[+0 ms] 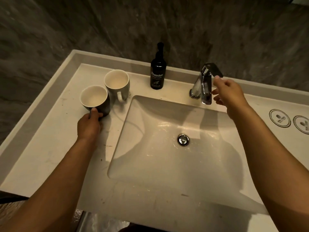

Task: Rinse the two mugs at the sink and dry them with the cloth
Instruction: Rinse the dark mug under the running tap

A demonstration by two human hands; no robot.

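Observation:
Two dark mugs with cream insides stand upright on the counter left of the sink basin (150, 173). My left hand (89, 125) grips the nearer mug (94, 99) by its near side. The farther mug (117, 81) stands just behind it, with its pale handle turned toward the basin. My right hand (225, 91) is at the chrome tap (203, 86), its fingertip touching the end of the raised lever (213, 69), the other fingers relaxed. No water runs from the spout. No cloth is in view.
A black hand wash pump bottle (157, 74) stands at the back of the counter between the mugs and the tap. Two round printed coasters (280, 118) lie on the counter at far right. A grey stone wall rises behind.

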